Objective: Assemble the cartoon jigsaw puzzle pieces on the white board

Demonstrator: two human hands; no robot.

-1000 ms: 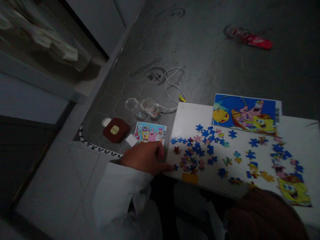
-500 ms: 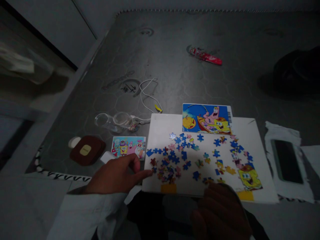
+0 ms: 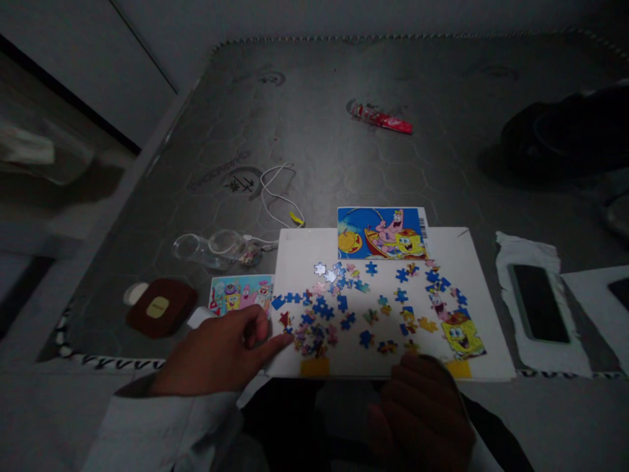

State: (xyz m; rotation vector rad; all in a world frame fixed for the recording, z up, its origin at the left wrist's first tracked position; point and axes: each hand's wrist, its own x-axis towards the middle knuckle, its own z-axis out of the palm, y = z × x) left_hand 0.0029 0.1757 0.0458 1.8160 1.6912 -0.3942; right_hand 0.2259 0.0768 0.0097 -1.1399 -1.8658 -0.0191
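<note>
My left hand (image 3: 216, 351) rests at the left edge of a white board (image 3: 304, 246). One digit reaches out to loose jigsaw pieces (image 3: 312, 337) there; the other fingers are curled apart from it, with nothing visible between them. My right hand (image 3: 425, 410) is at the board's front edge, in deep shadow, its fingers folded inward. Whatever they may hold is hidden. Pieces, mostly blue, are scattered over the board. At its right side lies a joined section (image 3: 462, 334) showing a yellow cartoon face. A picture card (image 3: 383, 234) lies across the board's back edge.
Left of the board are a second picture card (image 3: 236, 293), a brown case (image 3: 162, 307) and a clear plastic container (image 3: 228, 246). Behind runs a white cable (image 3: 268, 190). A phone (image 3: 539, 303) lies on white paper at right. Farther back sit a red packet (image 3: 381, 118) and a dark object (image 3: 555, 141).
The camera view has shifted, so the board and everything on the table appear farther left. Both hands keep much the same pose and place at the board.
</note>
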